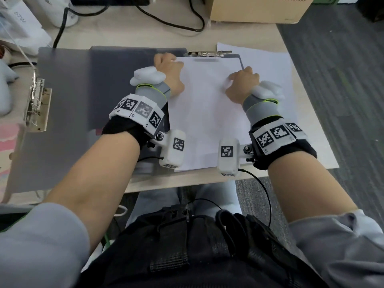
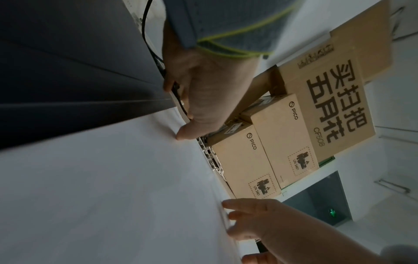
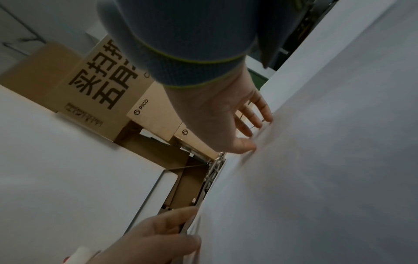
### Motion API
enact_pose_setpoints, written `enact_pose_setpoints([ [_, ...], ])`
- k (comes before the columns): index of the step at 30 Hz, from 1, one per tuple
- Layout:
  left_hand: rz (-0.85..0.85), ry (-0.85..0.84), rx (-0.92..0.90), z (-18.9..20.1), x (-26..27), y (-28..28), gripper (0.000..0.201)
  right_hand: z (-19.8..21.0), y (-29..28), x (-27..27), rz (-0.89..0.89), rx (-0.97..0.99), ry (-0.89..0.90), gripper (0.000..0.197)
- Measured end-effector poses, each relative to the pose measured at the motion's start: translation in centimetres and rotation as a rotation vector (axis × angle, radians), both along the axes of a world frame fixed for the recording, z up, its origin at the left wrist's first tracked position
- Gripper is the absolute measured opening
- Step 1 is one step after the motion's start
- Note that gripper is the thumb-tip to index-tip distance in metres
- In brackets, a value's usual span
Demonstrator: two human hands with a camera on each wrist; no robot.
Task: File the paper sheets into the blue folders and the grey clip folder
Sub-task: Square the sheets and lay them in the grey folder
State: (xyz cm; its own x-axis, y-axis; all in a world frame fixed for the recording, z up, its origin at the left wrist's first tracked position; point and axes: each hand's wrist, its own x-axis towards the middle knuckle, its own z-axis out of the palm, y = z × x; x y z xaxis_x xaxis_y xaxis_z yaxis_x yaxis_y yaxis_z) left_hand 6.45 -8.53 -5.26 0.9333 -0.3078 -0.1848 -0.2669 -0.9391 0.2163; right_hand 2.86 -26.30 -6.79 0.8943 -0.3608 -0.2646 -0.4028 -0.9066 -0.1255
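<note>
A white paper sheet [image 1: 207, 113] lies on the grey clip folder, whose dark edge [image 1: 241, 61] shows at the right, with the sheet's top under the metal clip [image 1: 207, 53]. My left hand [image 1: 166, 69] pinches the sheet's top-left corner, thumb on top [image 2: 185, 135] and fingers behind the edge. My right hand [image 1: 242, 80] rests on the sheet's right side; in the right wrist view its spread fingertips [image 3: 251, 125] press the paper [image 3: 316, 178]. A dark folder [image 1: 116, 80] lies just left of the sheet.
Another white sheet [image 1: 268, 59] sticks out from under the clip folder on the right. A grey open cover [image 1: 66, 100] with a metal lever clip [image 1: 37, 104] lies on the left. A cardboard box [image 1: 255, 9] and black cables [image 1: 166, 19] sit at the back. The desk's front edge [image 1: 187, 181] is near my lap.
</note>
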Motion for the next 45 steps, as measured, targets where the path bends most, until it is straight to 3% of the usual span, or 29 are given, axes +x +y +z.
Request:
enact_pose_setpoints([
  [5,-0.068,0.141,-0.074,0.4,1.9,-0.5,0.053,0.5,1.1,2.7,0.001,0.164,0.009,0.054],
  [8,-0.019,0.142,-0.189,-0.1,3.1,0.3,0.047,0.4,1.0,3.4,-0.026,0.357,-0.072,0.066],
  [10,0.025,0.150,-0.279,-0.2,3.9,0.7,0.037,0.1,0.8,4.1,-0.068,0.484,-0.115,0.064],
  [13,0.065,0.150,-0.364,-0.5,4.7,1.2,0.043,0.1,1.2,4.8,-0.204,0.691,-0.180,0.064],
  [16,0.081,0.162,-0.412,-1.2,5.4,1.8,0.041,-0.8,0.8,5.8,-0.329,0.858,-0.292,0.044],
  [20,0.096,0.210,-0.521,-2.1,6.3,2.3,0.039,-0.3,1.1,6.5,-0.317,1.032,-0.338,0.039],
  [29,0.113,0.195,-0.611,-3.3,6.5,2.8,0.038,-0.6,2.9,10.0,-0.237,0.988,-0.296,0.033],
  [33,0.112,0.166,-0.612,-3.4,6.7,2.9,0.038,-1.0,3.6,11.6,-0.253,0.837,-0.241,0.040],
  [37,0.084,0.154,-0.616,-3.5,6.5,2.8,0.040,-1.5,3.8,12.4,-0.183,0.673,-0.193,0.080],
  [40,0.083,0.172,-0.640,-3.6,6.5,2.8,0.046,-1.9,4.0,12.9,-0.175,0.517,-0.166,0.066],
  [45,0.080,0.161,-0.654,-3.8,6.7,2.9,0.040,-2.0,3.8,13.9,-0.091,0.317,-0.096,0.073],
])
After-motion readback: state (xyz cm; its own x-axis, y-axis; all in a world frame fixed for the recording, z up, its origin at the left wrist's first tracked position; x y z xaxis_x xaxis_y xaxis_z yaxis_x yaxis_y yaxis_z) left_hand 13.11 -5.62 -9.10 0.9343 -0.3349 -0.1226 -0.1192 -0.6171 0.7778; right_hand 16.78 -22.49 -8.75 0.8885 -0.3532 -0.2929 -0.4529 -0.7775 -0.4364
